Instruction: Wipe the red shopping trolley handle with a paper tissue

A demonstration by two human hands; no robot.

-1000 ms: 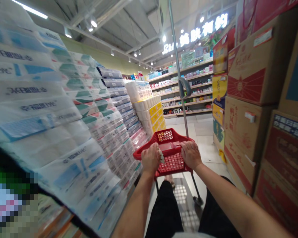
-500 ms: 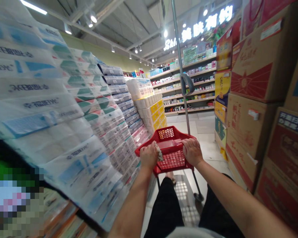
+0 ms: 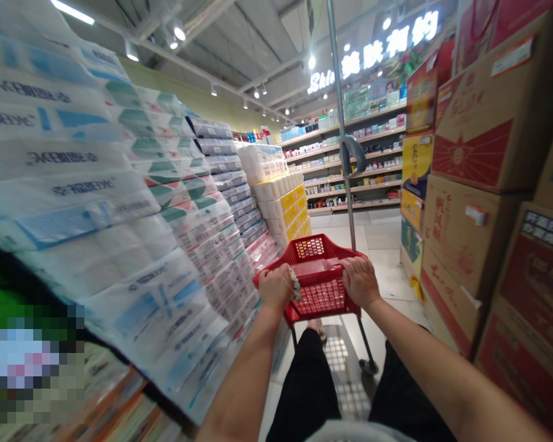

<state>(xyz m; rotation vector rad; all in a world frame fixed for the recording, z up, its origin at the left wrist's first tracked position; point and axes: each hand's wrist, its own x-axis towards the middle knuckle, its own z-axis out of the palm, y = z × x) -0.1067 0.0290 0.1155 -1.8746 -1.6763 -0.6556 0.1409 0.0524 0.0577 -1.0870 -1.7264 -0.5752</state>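
In the head view a small red plastic shopping cart with mesh walls stands in front of me. My left hand is closed around the left part of its handle bar. A whitish, crumpled-looking piece pokes out at the thumb side of that hand; its kind cannot be made out. My right hand wraps over the right part of the bar. A grey metal pole with a curved grip rises from the cart's front right. Little of the basket's inside shows.
Tall stacks of packaged tissue rolls line the left side. Cardboard cartons are piled along the right. Pale floor tiles run ahead to shelves of small goods under a lit sign. A black cart wheel shows below.
The stacks and shelves have shifted slightly right in view, as has the pole. Both hands keep their hold on the cart handle.
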